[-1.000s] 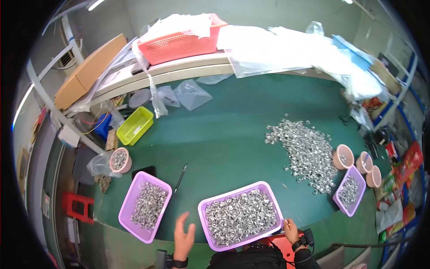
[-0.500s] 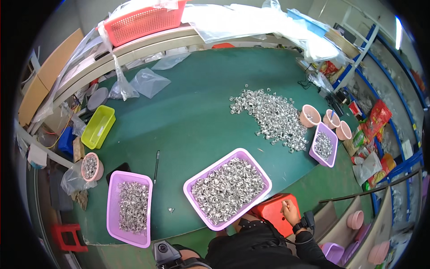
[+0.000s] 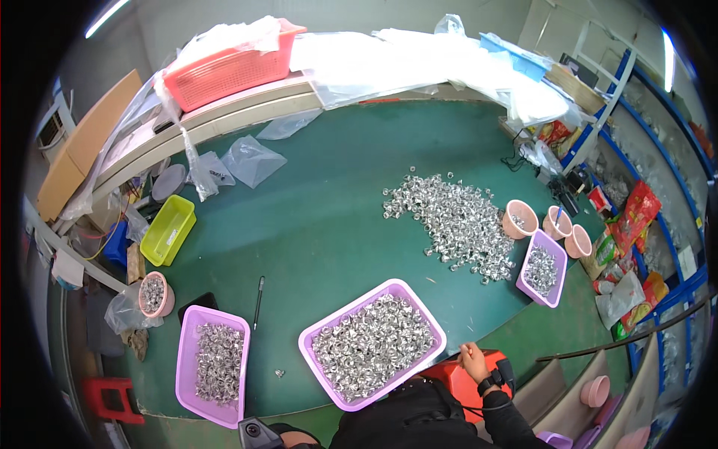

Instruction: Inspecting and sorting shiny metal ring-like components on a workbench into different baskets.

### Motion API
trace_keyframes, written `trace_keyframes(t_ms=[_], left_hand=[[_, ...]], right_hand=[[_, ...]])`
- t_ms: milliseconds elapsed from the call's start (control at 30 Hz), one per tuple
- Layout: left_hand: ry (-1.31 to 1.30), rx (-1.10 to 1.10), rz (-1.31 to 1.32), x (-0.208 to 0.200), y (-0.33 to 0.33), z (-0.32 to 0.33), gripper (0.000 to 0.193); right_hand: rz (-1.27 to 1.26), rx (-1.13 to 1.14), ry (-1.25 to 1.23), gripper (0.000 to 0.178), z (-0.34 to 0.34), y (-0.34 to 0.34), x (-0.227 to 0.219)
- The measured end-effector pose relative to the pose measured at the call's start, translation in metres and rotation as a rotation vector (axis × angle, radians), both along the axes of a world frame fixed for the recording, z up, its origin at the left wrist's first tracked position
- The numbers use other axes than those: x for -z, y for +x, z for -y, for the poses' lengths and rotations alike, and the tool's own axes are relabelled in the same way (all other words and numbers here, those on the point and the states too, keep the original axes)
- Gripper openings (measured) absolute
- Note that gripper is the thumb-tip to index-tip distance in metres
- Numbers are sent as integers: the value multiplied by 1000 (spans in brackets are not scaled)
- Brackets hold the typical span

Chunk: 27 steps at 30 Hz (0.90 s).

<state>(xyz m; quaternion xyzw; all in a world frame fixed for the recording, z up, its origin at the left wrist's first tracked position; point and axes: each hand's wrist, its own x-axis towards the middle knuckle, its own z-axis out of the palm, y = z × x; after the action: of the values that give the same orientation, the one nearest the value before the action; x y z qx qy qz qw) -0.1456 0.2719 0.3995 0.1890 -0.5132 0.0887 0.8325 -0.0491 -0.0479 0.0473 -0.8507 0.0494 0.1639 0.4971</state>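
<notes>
My right hand point(image 3: 473, 361) is held over a red stool point(image 3: 490, 364) near the table's front edge, its fingers curled in. The inside of the hand is hidden, so any object in it does not show. A black band circles that wrist. Only a bit of skin beside a grey camera device point(image 3: 258, 434) shows at the lower edge on my left; the left hand itself is out of sight. In front of me a purple basket point(image 3: 308, 352) full of small shiny metal ring-like parts sits tilted at the edge. Another purple basket point(image 3: 183, 374) of such parts stands to its left.
A loose heap of metal parts point(image 3: 456, 224) lies right of centre. Beside it are pink bowls point(image 3: 520, 218) and a small purple basket point(image 3: 550, 299). A yellow-green tray point(image 3: 168, 230), a pink tub of parts point(image 3: 166, 295), a pen point(image 3: 259, 303) and plastic bags point(image 3: 254, 161) lie leftward.
The whole table has shifted lower in the picture as my view tilted up. My right hand is nearer the table edge and the middle basket.
</notes>
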Motion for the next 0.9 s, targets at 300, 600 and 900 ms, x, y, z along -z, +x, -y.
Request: trace_keyframes(t_ms=[300,600,900], left_hand=[[159,-578,-822,93,55,38,25],[-40,-736,-1325,147,37,69,20],[2,-716,-1386,151,49,69,14]], right_hand=[[391,-196,-235,22,-50,160,29],[364,-619,-337,15,-79,224,54],[274,-497,-300,17,-43,193,46]])
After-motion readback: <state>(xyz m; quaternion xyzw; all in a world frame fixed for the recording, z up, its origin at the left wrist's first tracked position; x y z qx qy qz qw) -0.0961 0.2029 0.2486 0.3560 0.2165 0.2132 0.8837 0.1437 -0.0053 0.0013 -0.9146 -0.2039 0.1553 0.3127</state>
